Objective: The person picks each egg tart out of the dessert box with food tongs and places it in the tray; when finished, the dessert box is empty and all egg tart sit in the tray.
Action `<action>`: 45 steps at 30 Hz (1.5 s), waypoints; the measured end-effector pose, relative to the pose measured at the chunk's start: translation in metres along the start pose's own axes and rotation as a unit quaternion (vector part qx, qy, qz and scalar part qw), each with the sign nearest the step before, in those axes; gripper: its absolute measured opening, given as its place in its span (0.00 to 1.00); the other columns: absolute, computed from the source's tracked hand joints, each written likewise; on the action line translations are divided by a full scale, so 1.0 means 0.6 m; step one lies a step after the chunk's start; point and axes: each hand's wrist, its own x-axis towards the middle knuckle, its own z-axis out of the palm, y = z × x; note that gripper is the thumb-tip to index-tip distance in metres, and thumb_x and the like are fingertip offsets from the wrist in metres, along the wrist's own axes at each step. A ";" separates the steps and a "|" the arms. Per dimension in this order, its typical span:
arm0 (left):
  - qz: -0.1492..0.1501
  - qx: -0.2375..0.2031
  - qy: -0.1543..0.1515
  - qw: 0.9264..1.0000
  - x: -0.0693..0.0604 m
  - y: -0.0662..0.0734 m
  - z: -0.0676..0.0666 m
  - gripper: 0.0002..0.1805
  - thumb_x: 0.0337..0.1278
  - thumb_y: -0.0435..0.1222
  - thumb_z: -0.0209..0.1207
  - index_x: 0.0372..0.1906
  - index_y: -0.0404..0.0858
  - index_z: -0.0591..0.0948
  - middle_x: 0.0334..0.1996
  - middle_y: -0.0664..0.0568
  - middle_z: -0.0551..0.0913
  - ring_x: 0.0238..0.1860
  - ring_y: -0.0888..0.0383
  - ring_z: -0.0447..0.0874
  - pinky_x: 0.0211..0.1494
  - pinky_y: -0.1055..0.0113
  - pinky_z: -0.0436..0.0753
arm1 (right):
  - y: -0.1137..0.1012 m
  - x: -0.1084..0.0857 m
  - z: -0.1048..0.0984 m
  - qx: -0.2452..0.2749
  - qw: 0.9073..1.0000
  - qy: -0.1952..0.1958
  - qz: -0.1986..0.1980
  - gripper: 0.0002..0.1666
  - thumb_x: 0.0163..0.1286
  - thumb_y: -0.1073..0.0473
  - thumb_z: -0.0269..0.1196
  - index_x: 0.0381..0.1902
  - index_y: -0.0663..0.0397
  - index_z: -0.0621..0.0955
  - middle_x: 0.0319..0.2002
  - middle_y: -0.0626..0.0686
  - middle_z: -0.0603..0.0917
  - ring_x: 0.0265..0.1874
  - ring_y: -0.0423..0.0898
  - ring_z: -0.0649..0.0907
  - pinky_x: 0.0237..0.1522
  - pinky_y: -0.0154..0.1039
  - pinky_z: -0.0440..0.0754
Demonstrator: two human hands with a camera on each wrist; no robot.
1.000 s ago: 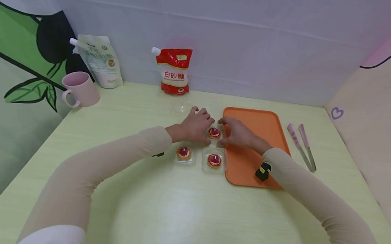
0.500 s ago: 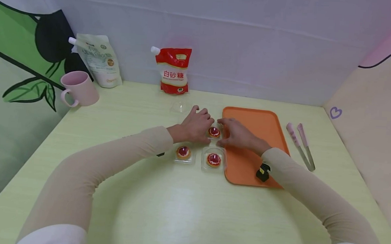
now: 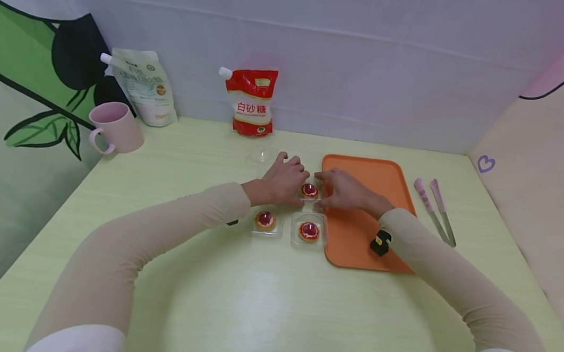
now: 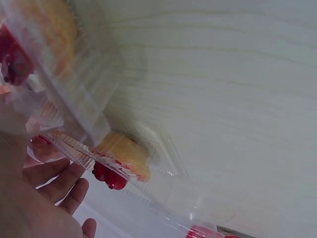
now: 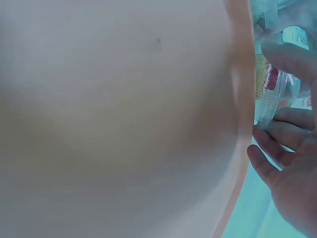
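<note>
Between my hands is a small red-topped tart (image 3: 309, 191) in a clear plastic box. My left hand (image 3: 284, 181) holds the box's left side, thumb toward me and fingers at the far side. On the opposite side, my right hand (image 3: 342, 192) grips it between thumb and fingers, over the tray's left edge. Two more boxed tarts, one left (image 3: 265, 221) and one right (image 3: 309, 231), lie just nearer me. The left wrist view shows another boxed tart (image 4: 121, 156) beyond my left fingers; that hand mostly hides it in the head view. A clear lid (image 3: 262, 153) stands out behind.
An orange tray (image 3: 368, 172) lies at the right, its edge beside the boxes. Pink-handled tongs (image 3: 435, 210) rest farther right. At the back stand a red and white sugar pouch (image 3: 252, 108), a pale pouch (image 3: 147, 92) and a pink mug (image 3: 119, 130).
</note>
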 end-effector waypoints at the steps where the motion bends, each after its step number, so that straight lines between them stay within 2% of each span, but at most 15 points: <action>1: -0.001 0.001 -0.001 1.000 0.000 0.000 -0.001 0.33 0.51 0.59 0.65 0.57 0.43 0.80 0.54 0.51 0.83 0.61 0.52 0.69 0.71 0.44 0.58 | 0.001 0.000 0.000 0.000 1.000 0.000 -0.002 0.45 0.58 0.51 0.74 0.68 0.64 0.72 0.38 0.54 0.79 0.40 0.50 0.74 0.39 0.41 0.73; 7: 0.000 0.005 -0.005 1.000 0.001 0.000 -0.006 0.32 0.51 0.59 0.65 0.57 0.44 0.81 0.53 0.51 0.83 0.59 0.52 0.69 0.71 0.45 0.58 | 0.005 0.000 -0.002 -0.001 1.000 0.001 -0.015 0.44 0.58 0.50 0.74 0.68 0.64 0.72 0.36 0.53 0.79 0.39 0.49 0.74 0.38 0.41 0.71; 12: 0.004 0.008 -0.001 1.000 0.001 0.000 -0.006 0.32 0.51 0.59 0.65 0.55 0.43 0.82 0.52 0.51 0.84 0.59 0.52 0.70 0.71 0.45 0.58 | 0.006 0.003 -0.005 0.003 1.000 -0.005 -0.019 0.43 0.59 0.50 0.73 0.67 0.66 0.73 0.39 0.54 0.81 0.41 0.50 0.75 0.42 0.43 0.73; 17: 0.004 0.016 0.004 1.000 0.001 -0.001 -0.005 0.32 0.50 0.60 0.65 0.55 0.44 0.82 0.52 0.52 0.84 0.58 0.52 0.70 0.71 0.45 0.58 | 0.005 0.006 -0.010 0.010 1.000 -0.015 -0.021 0.41 0.60 0.50 0.73 0.65 0.67 0.74 0.45 0.57 0.83 0.44 0.51 0.77 0.47 0.45 0.75; 22: 0.002 0.014 -0.004 1.000 0.001 0.000 -0.005 0.34 0.50 0.61 0.66 0.57 0.43 0.81 0.53 0.52 0.84 0.59 0.52 0.70 0.72 0.45 0.57 | 0.006 0.009 -0.015 0.026 0.999 -0.025 -0.023 0.40 0.59 0.52 0.74 0.65 0.65 0.75 0.53 0.58 0.83 0.49 0.51 0.79 0.52 0.47 0.79; 29: 0.000 0.003 -0.006 1.000 -0.001 0.001 -0.004 0.34 0.50 0.59 0.66 0.57 0.42 0.80 0.55 0.50 0.83 0.60 0.52 0.69 0.72 0.44 0.57 | 0.009 0.010 -0.019 0.053 0.998 -0.029 -0.017 0.42 0.57 0.50 0.76 0.65 0.62 0.75 0.59 0.58 0.81 0.54 0.54 0.79 0.59 0.52 0.78; 33: -0.005 -0.025 -0.023 0.999 -0.001 -0.001 -0.008 0.38 0.50 0.59 0.68 0.62 0.41 0.76 0.58 0.48 0.80 0.64 0.50 0.67 0.73 0.43 0.54 | 0.011 0.010 -0.022 0.063 0.997 -0.030 -0.019 0.44 0.57 0.49 0.76 0.66 0.64 0.74 0.60 0.60 0.80 0.56 0.55 0.79 0.60 0.53 0.77; 39: -0.018 -0.097 -0.054 0.994 -0.001 -0.007 -0.017 0.54 0.41 0.64 0.71 0.73 0.44 0.66 0.62 0.47 0.77 0.66 0.49 0.64 0.74 0.42 0.52 | 0.012 0.007 -0.025 0.077 0.997 -0.028 -0.008 0.44 0.58 0.50 0.75 0.68 0.62 0.72 0.65 0.60 0.77 0.61 0.56 0.77 0.62 0.55 0.76; 45: -0.029 -0.146 -0.062 0.987 -0.003 -0.015 -0.022 0.58 0.41 0.63 0.72 0.77 0.46 0.60 0.66 0.47 0.74 0.69 0.49 0.61 0.72 0.45 0.55 | 0.019 0.001 -0.031 0.089 0.996 -0.020 0.008 0.45 0.60 0.52 0.74 0.70 0.63 0.69 0.67 0.62 0.74 0.66 0.60 0.73 0.64 0.59 0.74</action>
